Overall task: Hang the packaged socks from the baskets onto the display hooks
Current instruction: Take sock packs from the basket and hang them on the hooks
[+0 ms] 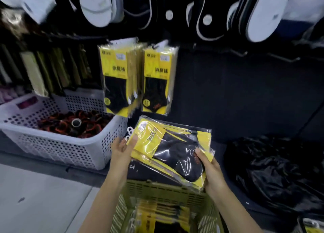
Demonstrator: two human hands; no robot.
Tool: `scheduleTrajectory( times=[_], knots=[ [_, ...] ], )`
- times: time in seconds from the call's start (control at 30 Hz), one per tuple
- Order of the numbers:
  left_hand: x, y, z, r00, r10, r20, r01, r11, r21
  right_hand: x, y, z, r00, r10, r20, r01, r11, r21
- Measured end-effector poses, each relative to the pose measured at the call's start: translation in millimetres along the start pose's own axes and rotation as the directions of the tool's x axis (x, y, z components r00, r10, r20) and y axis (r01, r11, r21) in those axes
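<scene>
Setting: a shop aisle, with a pale floor [35,197] running up to a dark display wall [228,92].
Green basket [157,187]: nearest, under the forearms, with more yellow packs [154,215] lying inside.
Left hand [121,150]: grips the stack's hanger end, thumb on top and fingers beneath.
Right hand [210,169]: grips the opposite end, thumb pressed on the dark sock.
Stack of packaged socks [171,150]: held between both hands above the green basket, roughly flat, just below the hung packs.
Hanger loops [129,131]: white, fanned unevenly beside the left thumb.
White basket [61,145]: to the left, holding dark and orange items.
Black bag [271,171]: crumpled on the right.
Hung packs [117,80]: two yellow bunches side by side on the wall.
Empty hooks [240,53]: bare prongs to the right of the bunches.
Step, as judged: readying the stack for a hook.
Doing it well: square the loops into one aligned hole first, tip the stack upright, keep the right hand supporting the weight, and slide the stack fully onto a prong.
</scene>
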State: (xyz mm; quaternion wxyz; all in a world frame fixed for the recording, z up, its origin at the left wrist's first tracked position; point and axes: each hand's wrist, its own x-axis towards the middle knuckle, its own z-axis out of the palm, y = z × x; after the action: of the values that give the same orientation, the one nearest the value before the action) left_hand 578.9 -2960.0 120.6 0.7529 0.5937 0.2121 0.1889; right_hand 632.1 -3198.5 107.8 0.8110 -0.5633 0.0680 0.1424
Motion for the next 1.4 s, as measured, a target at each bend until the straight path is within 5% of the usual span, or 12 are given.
scheduleTrajectory(
  times=[0.2, 0.33, 0.4, 0.5, 0.63, 0.73, 0.87, 1.17, 1.4],
  knots=[
    [-9, 30, 18, 0.942, -0.013, -0.336, -0.053, 0.981, -0.185, -8, -16, 42, 0.999, -0.036, -0.023, 0.038, 0.994, 0.103],
    [-16, 35, 32, 0.996, -0.083, 0.018, 0.083, 0.916, -0.392, -11, -15, 67, 1.0, -0.019, 0.015, 0.017, 0.987, 0.158],
    [-20, 36, 38, 0.995, -0.052, 0.08, 0.079, 0.923, -0.376, -14, -14, 78, 0.998, -0.022, 0.051, 0.014, 0.99, 0.137],
    [-15, 40, 31, 1.0, -0.012, -0.022, 0.004, 0.941, -0.337, -18, -18, 84, 0.988, -0.057, 0.145, 0.06, 0.998, -0.011],
    [-1, 61, 15, 0.991, 0.124, -0.047, -0.13, 0.977, -0.166, -9, -46, 89, 0.963, -0.248, 0.106, 0.269, 0.915, -0.3],
    [9, 79, 7, 0.973, 0.228, 0.033, -0.227, 0.974, -0.009, 3, -78, 106, 0.884, -0.42, 0.205, 0.467, 0.801, -0.374],
    [17, 98, 9, 0.925, 0.345, 0.158, -0.36, 0.93, 0.076, 12, -99, 141, 0.82, -0.441, 0.365, 0.557, 0.763, -0.329],
    [43, 109, 9, 0.943, 0.314, 0.11, -0.319, 0.947, 0.032, 34, -102, 175, 0.858, -0.405, 0.316, 0.469, 0.869, -0.16],
    [70, 120, -21, 0.909, 0.405, -0.1, -0.399, 0.914, 0.08, 71, -137, 182, 0.84, -0.506, 0.196, 0.54, 0.815, -0.209]
  ],
)
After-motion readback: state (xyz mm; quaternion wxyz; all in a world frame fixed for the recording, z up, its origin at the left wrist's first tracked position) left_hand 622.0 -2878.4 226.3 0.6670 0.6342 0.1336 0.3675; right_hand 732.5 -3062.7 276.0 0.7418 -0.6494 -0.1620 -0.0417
